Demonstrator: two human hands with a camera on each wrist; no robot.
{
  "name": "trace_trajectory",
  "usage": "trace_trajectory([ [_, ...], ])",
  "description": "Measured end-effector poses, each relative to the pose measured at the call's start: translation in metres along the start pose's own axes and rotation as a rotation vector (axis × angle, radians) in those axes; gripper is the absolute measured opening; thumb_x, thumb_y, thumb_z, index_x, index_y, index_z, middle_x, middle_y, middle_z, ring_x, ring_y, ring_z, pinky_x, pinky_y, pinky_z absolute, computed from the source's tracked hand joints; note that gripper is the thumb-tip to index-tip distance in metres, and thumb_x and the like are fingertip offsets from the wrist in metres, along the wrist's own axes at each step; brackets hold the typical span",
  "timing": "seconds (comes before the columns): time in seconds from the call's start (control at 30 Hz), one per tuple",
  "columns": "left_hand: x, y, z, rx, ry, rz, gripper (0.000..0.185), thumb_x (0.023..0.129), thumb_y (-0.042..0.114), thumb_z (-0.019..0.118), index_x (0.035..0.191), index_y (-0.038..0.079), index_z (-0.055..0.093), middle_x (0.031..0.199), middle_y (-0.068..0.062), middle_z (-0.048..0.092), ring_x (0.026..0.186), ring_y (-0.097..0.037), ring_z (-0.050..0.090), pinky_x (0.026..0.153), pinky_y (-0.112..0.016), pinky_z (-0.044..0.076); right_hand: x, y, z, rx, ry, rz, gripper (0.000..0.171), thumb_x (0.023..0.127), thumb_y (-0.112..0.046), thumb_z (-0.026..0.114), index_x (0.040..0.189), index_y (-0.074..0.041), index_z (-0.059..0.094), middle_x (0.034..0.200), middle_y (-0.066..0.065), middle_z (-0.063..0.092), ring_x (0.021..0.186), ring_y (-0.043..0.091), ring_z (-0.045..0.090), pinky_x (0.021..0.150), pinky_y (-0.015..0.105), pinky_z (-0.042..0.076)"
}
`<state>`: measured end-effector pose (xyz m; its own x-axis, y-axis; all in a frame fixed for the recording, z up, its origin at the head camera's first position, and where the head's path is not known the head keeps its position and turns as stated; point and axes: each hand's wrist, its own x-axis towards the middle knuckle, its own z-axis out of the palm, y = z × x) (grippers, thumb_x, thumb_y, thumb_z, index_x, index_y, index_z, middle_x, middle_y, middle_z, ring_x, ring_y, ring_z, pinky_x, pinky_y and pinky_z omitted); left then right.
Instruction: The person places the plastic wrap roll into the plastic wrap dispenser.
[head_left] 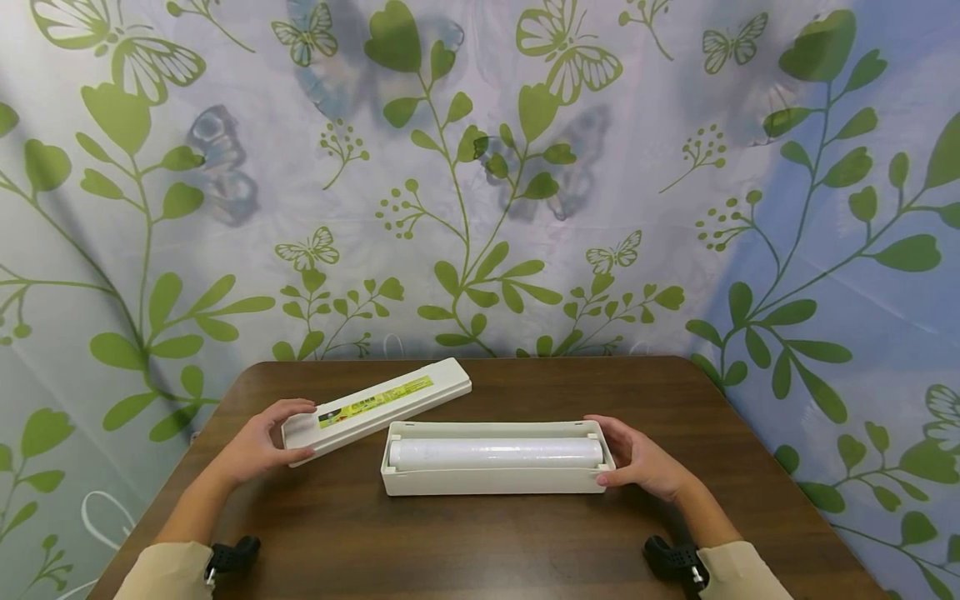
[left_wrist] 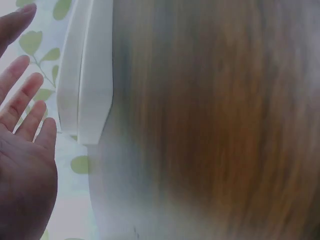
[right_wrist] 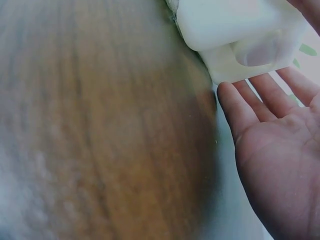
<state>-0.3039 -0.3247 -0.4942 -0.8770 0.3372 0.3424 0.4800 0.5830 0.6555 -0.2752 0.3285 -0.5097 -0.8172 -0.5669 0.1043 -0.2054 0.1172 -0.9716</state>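
Left hand [head_left: 258, 446]: cupping the near end of the lid [head_left: 378, 406], thumb and fingers curling round it, so it's lying angled off to the side, away from the box.
Right hand [head_left: 645, 462]: fingers mostly straight and a bit apart, resting against the box's right end, probably steadying it.
Box [head_left: 495, 481]: sitting open mid-table [head_left: 525, 542], so the wrap roll [head_left: 495, 453] is lying lengthwise inside, showing.
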Motion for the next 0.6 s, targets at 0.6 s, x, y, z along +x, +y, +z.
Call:
trace_trajectory([
  [0.6,0.007,-0.015,-0.015,0.15,-0.125,-0.05,0.081,0.073,0.033,0.093,0.14,0.007,0.056,0.144,-0.02,0.05,0.126,-0.038,0.048,0.097,-0.054,0.043,0.0,-0.003,0.002,-0.007,0.004,0.015,0.095,0.084,-0.001,0.079,0.158,0.005,0.019,0.154,0.034,0.035,0.123,0.01,0.058,0.096,0.032,0.057],
])
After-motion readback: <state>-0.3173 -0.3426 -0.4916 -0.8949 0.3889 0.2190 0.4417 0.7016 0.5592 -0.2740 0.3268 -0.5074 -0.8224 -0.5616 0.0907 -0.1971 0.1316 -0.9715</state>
